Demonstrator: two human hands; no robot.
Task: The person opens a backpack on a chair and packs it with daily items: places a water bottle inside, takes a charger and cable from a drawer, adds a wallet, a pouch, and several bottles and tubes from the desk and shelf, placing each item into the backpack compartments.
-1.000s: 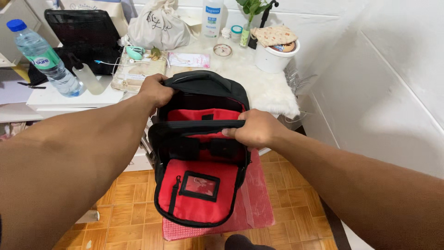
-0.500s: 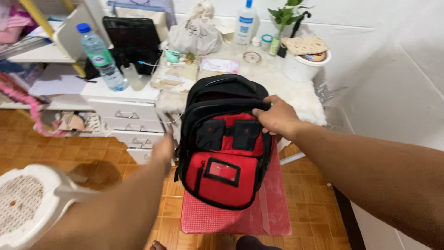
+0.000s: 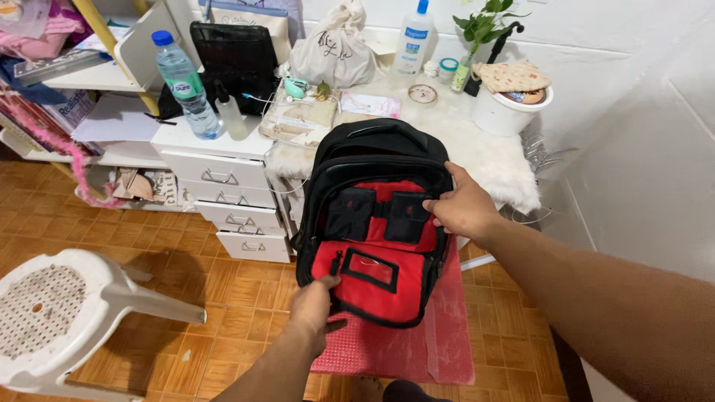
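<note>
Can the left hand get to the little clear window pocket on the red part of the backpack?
Probably yes. The left hand already touches the backpack beside the window pocket, with nothing between them.

Black backpack [image 3: 372, 149], red lining

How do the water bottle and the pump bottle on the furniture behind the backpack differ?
The water bottle is clear with a blue screw cap; the pump bottle is opaque white with a blue pump top. The water bottle stands on the white drawer unit at the left; the pump bottle stands far back on the fluffy white cover, by the wall. Both stand upright, carry a label, and neither hand touches them.
</note>
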